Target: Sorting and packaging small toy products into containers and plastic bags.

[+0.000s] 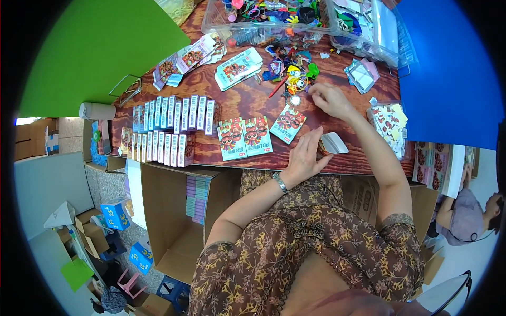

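My left hand (303, 160), with a watch on its wrist, is closed around a small cardboard box (334, 143) whose white end flap stands open. The box rests at the table's near edge, and my fingers cover most of its side. My right hand (332, 101) is ahead of it over the table, fingers curled together at the near right of a pile of small colourful toys (298, 73). What those fingertips hold, if anything, is too small to make out. A round whitish disc (295, 100) and a red pen-like stick (277, 88) lie close by. One printed box (288, 124) lies tilted beside my left hand.
Two printed boxes (244, 138) lie side by side. Two rows of upright boxes (174, 113) stand left, with flat cartons (238, 68) behind. Clear plastic bins (269, 29) hold toys and cards. Paper pieces (389, 126) sit right. An open carton (171, 216) stands below the table edge.
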The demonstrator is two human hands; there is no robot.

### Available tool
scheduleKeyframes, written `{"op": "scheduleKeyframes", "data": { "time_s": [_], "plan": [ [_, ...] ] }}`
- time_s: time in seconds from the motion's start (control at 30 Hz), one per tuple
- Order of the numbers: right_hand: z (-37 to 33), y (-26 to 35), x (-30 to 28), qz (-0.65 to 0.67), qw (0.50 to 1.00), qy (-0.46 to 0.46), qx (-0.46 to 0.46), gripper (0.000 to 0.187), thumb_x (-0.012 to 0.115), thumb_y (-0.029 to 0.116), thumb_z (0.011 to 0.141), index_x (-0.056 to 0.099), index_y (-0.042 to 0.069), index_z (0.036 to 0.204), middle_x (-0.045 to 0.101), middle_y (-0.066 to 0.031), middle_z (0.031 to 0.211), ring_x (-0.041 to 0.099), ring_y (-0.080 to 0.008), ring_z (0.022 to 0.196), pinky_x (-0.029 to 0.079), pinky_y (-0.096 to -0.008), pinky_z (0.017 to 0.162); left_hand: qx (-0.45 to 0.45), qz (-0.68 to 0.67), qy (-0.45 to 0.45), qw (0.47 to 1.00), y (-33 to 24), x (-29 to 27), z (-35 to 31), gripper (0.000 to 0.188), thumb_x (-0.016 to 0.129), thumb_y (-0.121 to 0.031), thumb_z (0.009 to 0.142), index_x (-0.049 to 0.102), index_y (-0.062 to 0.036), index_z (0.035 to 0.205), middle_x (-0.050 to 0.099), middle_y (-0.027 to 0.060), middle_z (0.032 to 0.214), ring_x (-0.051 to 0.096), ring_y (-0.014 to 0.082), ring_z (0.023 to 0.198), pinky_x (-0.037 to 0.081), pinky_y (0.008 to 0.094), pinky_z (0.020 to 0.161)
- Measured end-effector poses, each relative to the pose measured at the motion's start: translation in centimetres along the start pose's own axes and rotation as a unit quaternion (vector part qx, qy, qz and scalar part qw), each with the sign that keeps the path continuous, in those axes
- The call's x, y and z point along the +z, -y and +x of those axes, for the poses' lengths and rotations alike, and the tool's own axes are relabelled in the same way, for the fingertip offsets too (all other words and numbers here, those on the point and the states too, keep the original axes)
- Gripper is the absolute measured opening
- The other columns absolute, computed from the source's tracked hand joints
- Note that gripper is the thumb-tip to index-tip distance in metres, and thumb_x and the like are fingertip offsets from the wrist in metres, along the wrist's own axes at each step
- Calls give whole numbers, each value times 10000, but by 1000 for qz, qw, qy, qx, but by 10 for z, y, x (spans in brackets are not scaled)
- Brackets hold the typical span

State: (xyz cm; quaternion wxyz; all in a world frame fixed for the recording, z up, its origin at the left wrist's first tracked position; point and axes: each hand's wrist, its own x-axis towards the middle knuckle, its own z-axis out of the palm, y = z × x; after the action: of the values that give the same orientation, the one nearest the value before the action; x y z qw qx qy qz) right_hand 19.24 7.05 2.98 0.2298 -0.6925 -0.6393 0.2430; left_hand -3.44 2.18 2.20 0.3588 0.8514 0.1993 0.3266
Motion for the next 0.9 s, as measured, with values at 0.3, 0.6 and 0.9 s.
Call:
{"op": "scheduleKeyframes", "data": {
  "time_s": [0.3,0.6,0.9],
  "plan": [
    [21,28,22,-228,961,94,-126,242,675,256,882,625,109,1068,616,-105,944,671,-305,886,567,-439,721,-3,5,-1,1000,-3,2,-2,831,799,-234,780,370,49,1433,542,227,1296,566,390,1130,530,441,899],
    [2,10,22,-273,940,18,-205,160,549,176,919,617,74,1021,645,-112,953,686,-321,876,575,-426,714,-15,1,2,1000,-5,4,0,819,798,-240,797,370,53,1430,559,236,1251,573,395,1120,521,445,915],
    [-94,96,-75,28,994,-72,-71,158,638,88,895,662,22,1037,687,-128,918,680,-278,812,537,-371,694,-67,42,-42,996,0,5,1,817,827,-202,756,400,96,1386,569,274,1244,574,419,1153,501,457,947]
  ]
}}
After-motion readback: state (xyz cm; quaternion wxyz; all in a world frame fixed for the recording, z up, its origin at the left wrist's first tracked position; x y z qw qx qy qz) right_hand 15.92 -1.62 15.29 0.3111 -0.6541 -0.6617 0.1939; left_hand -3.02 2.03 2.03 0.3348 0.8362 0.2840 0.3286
